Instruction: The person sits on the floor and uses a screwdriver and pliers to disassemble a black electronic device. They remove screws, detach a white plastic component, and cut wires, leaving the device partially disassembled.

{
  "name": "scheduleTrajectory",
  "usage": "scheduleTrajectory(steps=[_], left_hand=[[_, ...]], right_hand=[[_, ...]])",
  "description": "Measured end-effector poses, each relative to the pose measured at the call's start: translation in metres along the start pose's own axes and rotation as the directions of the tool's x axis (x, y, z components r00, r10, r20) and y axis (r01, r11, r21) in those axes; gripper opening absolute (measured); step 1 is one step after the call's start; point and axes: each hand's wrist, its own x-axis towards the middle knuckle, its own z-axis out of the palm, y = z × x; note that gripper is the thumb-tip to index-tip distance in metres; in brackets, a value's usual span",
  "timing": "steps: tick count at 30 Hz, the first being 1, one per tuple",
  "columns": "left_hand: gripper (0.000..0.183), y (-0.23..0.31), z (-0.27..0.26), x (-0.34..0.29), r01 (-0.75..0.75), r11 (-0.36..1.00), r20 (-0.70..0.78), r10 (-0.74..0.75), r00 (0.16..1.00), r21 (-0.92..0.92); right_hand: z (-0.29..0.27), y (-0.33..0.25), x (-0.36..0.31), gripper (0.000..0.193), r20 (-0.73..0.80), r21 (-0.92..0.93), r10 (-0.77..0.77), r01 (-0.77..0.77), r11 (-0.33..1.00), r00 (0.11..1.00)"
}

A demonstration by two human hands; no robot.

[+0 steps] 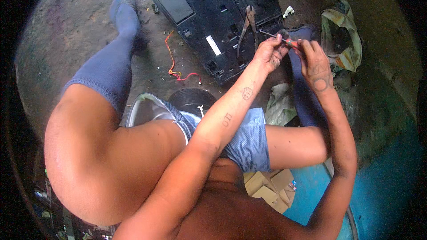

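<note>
- L hand (pixel 270 52): raised over the knee area, fingers curled and pressed together round the shaft end of a small screwdriver (pixel 281 38); thumb side faces R hand.
- R hand (pixel 316 64): fingers bunched, pinching the red handle of the same screwdriver; back of hand towards camera.
- Screwdriver: held in the air betw. both hands, thin metal shaft sticking out up-left past L hand, tip over the edge of the black panel. What the tip touches, if anything: cannot tell.
- Black plastic panel (pixel 213 13): lies flat on dirt floor (pixel 71 22) ahead of person, slots and cut-outs visible, white label strip on it.
- Pliers (pixel 247 24): resting on the panel, handles pointing down-left, just beside L hand but apart from it.
- Red/orange wire (pixel 175 69): loose on floor, left of panel's near corner.
- Person seated, legs apart, blue knee socks, blue shorts.
- Green-yellow cloth (pixel 342 35): bunched on floor to the right, near R hand.
- Cardboard box (pixel 269 189): under the right thigh, beside a blue surface.
</note>
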Motion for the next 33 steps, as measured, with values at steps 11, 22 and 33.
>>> scheduleTrajectory(steps=[11, 22, 33], left_hand=[[0.022, 0.015, -0.003, -0.007, -0.026, 1.000, -0.074, 0.026, 0.997, -0.004], [0.018, 0.006, 0.003, -0.006, -0.134, 0.990, -0.037, 0.132, 0.991, -0.037], [0.020, 0.011, -0.003, -0.005, -0.046, 0.996, -0.069, 0.051, 0.996, 0.075]], right_hand=[[-0.003, -0.024, 0.022, 0.028, 0.009, 0.056, -0.295, 0.294, 0.954, 0.956], [-0.006, -0.020, 0.019, 0.041, 0.172, -0.025, 0.085, -0.082, 0.996, 0.981], [-0.006, -0.005, 0.026, 0.039, 0.163, -0.150, -0.360, 0.384, 0.911, 0.919]])
